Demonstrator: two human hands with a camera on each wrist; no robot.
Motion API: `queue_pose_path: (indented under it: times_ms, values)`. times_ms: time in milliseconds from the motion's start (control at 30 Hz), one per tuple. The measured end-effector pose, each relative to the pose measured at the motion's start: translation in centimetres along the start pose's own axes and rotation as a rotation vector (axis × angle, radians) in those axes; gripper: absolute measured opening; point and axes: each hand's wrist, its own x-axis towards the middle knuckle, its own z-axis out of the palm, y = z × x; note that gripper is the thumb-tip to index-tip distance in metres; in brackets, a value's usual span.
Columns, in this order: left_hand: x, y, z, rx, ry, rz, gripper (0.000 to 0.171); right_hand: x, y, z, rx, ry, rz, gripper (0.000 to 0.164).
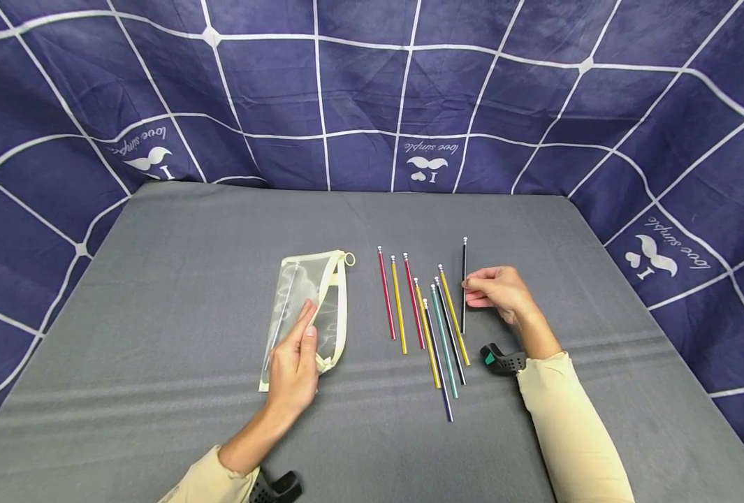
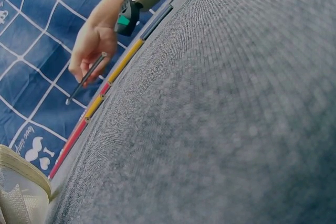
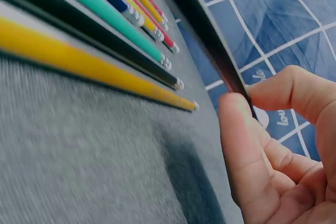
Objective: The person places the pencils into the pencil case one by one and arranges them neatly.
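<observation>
My right hand (image 1: 500,290) pinches a black pencil (image 1: 464,258) between thumb and fingertips, lifted off the table in the left wrist view. Its silver eraser end points away from me. My left hand (image 1: 296,360) lies on a clear mesh zip pouch (image 1: 296,279), fingers fairly straight against its side and thumb near the rim. The pouch's cream-edged mouth gapes toward the pencils. Between the hands lie red, yellow, teal, black and dark blue pencils, among them a red pencil (image 1: 386,293), a yellow pencil (image 3: 105,69) and a teal pencil (image 3: 110,11).
A grey cloth covers the table (image 1: 158,300). Behind and at both sides hangs a dark blue curtain (image 1: 365,91) with white lines. Each wrist wears a black strap; the right strap (image 1: 502,360) hangs close to the tabletop.
</observation>
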Motion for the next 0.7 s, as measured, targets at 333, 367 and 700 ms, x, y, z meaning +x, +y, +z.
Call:
queue_pose_path:
  times_ms: [333,367,700]
  values:
    - [-0.1,-0.1,0.0,0.017,0.004,-0.002,0.034,0.1,0.3,1.7,0.106,-0.054,-0.004,0.013]
    - [-0.1,-0.1,0.0,0.015,0.004,-0.002,0.034,0.1,0.3,2.0,0.108,-0.056,-0.004,0.013]
    - [0.0,-0.1,0.0,0.008,0.008,0.009,0.034,-0.1,-0.1,4.7,0.112,-0.094,-0.016,0.012]
